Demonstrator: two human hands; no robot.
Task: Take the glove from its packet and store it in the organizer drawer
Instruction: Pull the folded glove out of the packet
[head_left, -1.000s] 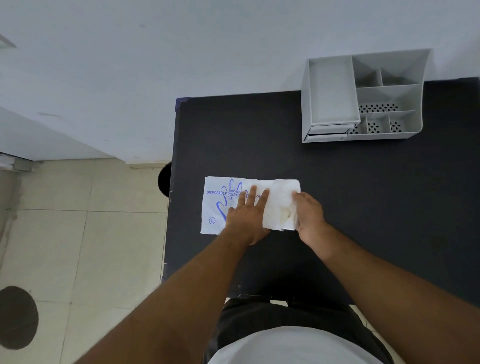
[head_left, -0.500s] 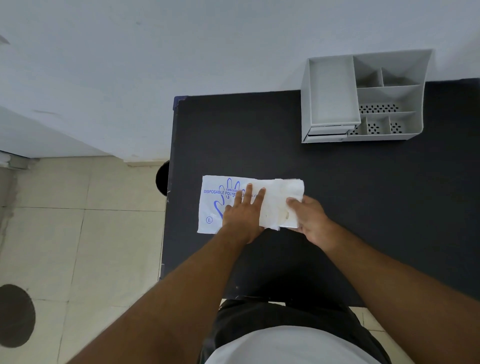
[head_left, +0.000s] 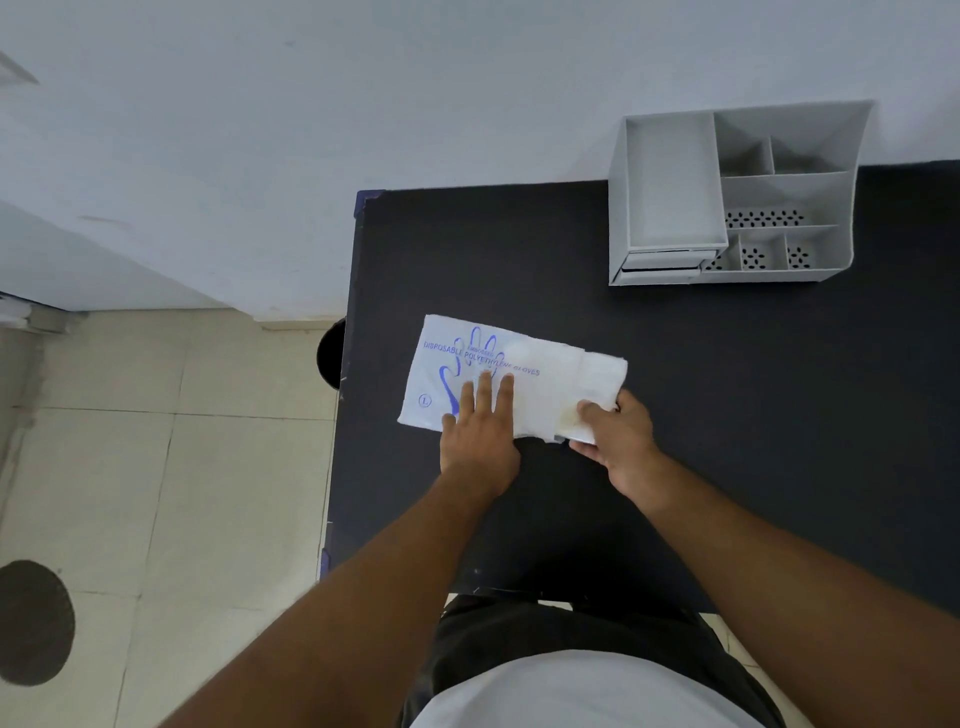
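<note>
A white glove packet (head_left: 470, 358) with blue print lies flat near the left edge of the black table (head_left: 727, 389). My left hand (head_left: 480, 428) presses flat on the packet's near side, fingers spread. My right hand (head_left: 613, 434) pinches the folded translucent glove (head_left: 597, 382) that sticks out of the packet's right end. The grey organizer (head_left: 727, 195) stands at the far right of the table against the wall, its two small drawers (head_left: 662, 265) at the front left, both pushed in.
The white wall runs along the table's far side. Tiled floor lies to the left, with a dark round object (head_left: 332, 353) by the table edge and a dark round patch (head_left: 31, 621) at the lower left.
My left hand slid left and nearer on the packet, uncovering more print. My right hand shifted to the near right corner of the glove, and the glove end reaches farther right.
</note>
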